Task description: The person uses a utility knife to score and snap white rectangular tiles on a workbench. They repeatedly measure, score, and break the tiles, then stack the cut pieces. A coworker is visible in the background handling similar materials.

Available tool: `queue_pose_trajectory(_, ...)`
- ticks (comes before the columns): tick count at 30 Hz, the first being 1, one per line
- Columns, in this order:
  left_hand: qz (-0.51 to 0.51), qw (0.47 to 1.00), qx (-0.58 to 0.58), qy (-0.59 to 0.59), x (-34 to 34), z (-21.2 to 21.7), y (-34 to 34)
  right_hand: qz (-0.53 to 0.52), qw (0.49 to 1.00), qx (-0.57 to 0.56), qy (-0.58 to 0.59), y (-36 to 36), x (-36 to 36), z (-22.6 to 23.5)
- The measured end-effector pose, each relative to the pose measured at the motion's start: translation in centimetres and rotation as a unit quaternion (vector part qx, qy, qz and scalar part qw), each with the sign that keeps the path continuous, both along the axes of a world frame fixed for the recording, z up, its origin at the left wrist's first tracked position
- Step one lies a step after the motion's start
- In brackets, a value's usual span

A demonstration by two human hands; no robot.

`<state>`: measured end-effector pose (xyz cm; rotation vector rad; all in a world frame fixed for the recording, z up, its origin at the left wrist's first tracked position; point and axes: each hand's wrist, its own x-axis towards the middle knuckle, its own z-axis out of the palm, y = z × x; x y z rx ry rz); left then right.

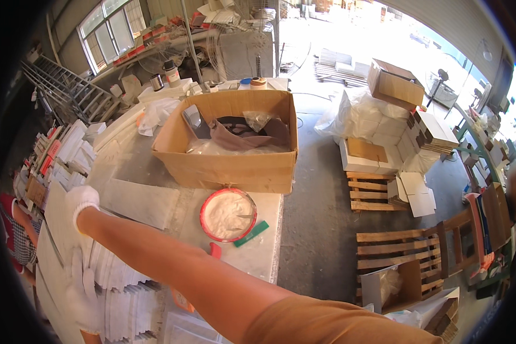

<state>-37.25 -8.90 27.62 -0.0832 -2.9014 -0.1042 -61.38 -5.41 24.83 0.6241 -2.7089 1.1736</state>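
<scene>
One worktable (258, 252); cardboard box (229, 166), red basin (228, 215); concrete floor (315, 218).

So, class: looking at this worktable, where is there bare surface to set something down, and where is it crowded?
Bare patches: the pale table top right of the red-rimmed bowl and green scraper, and the strip left of the cardboard box. Crowded: the white sheet stacks by the gloved hands, and the cluttered far end behind the box.
</scene>
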Motion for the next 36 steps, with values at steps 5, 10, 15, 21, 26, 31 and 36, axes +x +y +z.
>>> queue_pose_trajectory(5,0.025,0.999,0.016,0.016,0.4,-0.5,-1.3,0.062,0.943,0.190,0.266,-0.1,2.0,3.5)
queue_pose_trajectory(10,0.009,1.000,-0.003,0.029,0.6,-0.8,-2.0,0.076,0.959,0.186,0.200,2.0,3.8,3.3)
queue_pose_trajectory(15,0.002,0.999,-0.009,0.034,0.3,-1.2,-1.8,0.082,0.971,0.182,0.129,5.7,6.1,0.3)
queue_pose_trajectory(21,0.036,0.999,0.019,0.024,0.6,-0.7,-1.0,0.115,0.981,0.143,0.067,9.5,9.5,0.5)
queue_pose_trajectory(26,-0.016,0.898,0.428,0.097,5.6,-3.2,2.3,0.133,0.970,0.139,0.148,11.6,11.0,-0.3)
queue_pose_trajectory(31,-0.092,0.989,-0.008,0.113,16.4,-10.9,6.1,0.108,0.948,0.238,0.183,10.9,9.0,-1.8)
queue_pose_trajectory(36,0.179,0.983,0.003,0.036,29.8,-17.5,1.6,0.146,0.937,-0.182,0.259,15.5,20.0,-1.0)
